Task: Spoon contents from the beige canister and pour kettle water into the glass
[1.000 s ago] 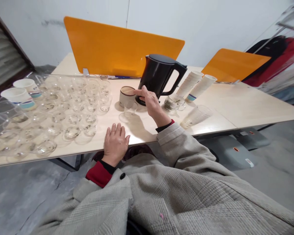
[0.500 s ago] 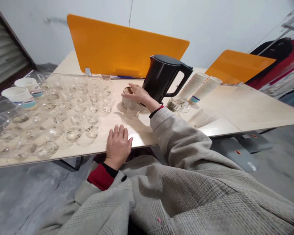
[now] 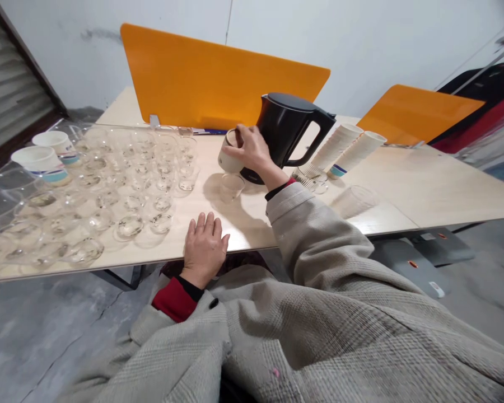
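Black kettle (image 3: pixel 286 130) stands just behind the right hand (image 3: pixel 252 151), fingers clasped round a tilted beige mug (image 3: pixel 227 162). Glasses (image 3: pixel 143 168) crowd left of the kettle; left hand (image 3: pixel 205 246) lies flat, spread.

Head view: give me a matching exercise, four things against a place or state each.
Things:
1. mug
2. kettle
3. left hand
4. cup stacks

States:
A. lying on their sides, right of the kettle
B. flat on the table edge
C. held in the right hand
D. black, upright

Pairs: 1-C, 2-D, 3-B, 4-A
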`<action>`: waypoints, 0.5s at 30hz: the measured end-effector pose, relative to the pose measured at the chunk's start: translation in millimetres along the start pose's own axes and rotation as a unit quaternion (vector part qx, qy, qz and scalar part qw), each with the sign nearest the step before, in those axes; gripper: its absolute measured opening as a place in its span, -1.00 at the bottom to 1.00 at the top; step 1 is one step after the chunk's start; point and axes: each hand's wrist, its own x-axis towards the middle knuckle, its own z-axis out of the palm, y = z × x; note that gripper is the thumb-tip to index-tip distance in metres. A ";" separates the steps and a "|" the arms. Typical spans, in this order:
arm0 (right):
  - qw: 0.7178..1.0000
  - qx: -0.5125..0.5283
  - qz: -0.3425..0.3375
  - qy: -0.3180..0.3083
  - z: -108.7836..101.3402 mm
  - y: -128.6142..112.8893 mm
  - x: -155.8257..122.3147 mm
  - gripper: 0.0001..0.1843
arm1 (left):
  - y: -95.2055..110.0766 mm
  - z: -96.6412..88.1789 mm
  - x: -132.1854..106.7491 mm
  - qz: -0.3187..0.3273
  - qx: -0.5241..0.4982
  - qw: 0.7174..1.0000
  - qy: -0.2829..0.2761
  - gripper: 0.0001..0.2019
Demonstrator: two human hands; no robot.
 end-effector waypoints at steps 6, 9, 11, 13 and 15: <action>0.997 0.019 -0.015 0.077 -76.5 -13.6 -54.6 -0.14 | -4.0 2.5 -1.2 0.005 -0.025 1.000 0.017 -0.50; 0.995 0.028 -0.049 0.083 -96.6 -8.8 -96.3 -0.19 | -9.6 4.7 -2.1 0.020 -0.049 0.997 0.057 -0.48; 0.996 0.030 -0.071 0.044 -95.7 -2.8 -123.2 -0.23 | -13.9 5.1 -2.2 0.036 -0.079 0.992 0.090 -0.46; 0.996 0.038 -0.078 0.007 -84.8 3.3 -145.2 -0.23 | -16.8 4.0 -1.9 0.053 -0.114 0.985 0.114 -0.43; 0.995 0.048 -0.083 -0.018 -68.5 7.8 -160.5 -0.21 | -17.2 2.0 -1.1 0.062 -0.148 0.980 0.121 -0.39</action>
